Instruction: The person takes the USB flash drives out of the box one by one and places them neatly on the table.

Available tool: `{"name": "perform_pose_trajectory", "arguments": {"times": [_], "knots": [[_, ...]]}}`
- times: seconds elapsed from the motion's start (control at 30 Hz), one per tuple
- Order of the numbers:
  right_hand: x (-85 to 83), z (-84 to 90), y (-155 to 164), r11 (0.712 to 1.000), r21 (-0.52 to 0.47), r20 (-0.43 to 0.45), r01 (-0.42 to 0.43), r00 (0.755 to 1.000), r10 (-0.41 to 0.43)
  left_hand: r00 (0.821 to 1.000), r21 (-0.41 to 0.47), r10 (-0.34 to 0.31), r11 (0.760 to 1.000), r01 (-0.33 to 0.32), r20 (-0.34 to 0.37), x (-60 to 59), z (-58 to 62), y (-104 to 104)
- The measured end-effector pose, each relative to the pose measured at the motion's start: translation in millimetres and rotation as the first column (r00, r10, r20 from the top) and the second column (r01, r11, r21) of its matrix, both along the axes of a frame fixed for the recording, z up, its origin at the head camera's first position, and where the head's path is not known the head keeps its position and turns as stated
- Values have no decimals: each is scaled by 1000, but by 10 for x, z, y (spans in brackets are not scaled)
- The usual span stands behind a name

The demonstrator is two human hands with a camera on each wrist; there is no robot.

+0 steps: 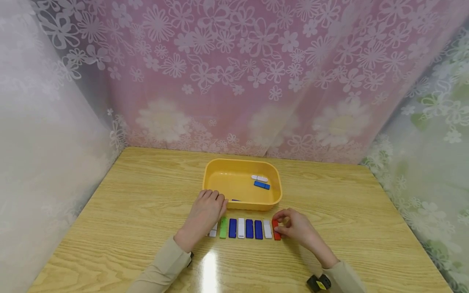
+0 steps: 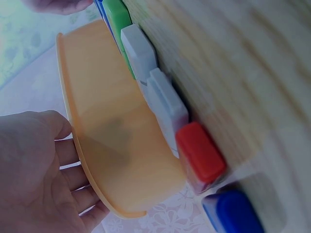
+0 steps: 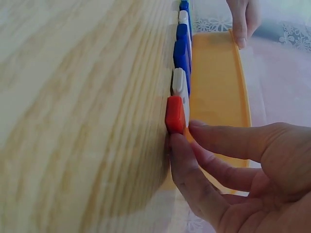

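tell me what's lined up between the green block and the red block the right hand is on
Head view: between the green block and the red block lie blue, white, two blue, then white blocks.

One tray [image 1: 277,191]; two hands; eleven small blocks.

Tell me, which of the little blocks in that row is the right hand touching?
The red block, at the row's right end, the only red one there. The right hand pinches it with its fingertips.
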State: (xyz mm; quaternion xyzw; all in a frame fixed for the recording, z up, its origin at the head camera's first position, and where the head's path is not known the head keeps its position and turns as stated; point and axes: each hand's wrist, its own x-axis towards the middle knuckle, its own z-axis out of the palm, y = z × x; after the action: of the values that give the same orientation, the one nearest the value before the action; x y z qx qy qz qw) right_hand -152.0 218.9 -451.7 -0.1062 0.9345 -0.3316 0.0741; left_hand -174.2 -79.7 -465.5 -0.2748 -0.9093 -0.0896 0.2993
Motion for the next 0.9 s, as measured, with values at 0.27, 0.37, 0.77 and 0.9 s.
{"name": "perform_pose_trajectory", "arguments": {"times": [0.27, 0.37, 0.77, 0.9], "knots": [[-28, 27, 23, 997, -41, -113, 68, 991, -73, 1000, -13, 9, 1000, -9, 3, -5, -4, 0], [-41, 39, 11, 996, -63, -173, 69, 982, -80, 1000, -14, 12, 1000, -12, 7, -2, 2, -1], [-190, 264, -106, 993, -92, -393, 78, 913, -108, 1000, -16, 14, 1000, -14, 14, 0, 14, 4], [-332, 326, -182, 999, -36, -467, 28, 883, -42, 1000, -11, 9, 1000, -9, 15, 9, 13, 2]]}}
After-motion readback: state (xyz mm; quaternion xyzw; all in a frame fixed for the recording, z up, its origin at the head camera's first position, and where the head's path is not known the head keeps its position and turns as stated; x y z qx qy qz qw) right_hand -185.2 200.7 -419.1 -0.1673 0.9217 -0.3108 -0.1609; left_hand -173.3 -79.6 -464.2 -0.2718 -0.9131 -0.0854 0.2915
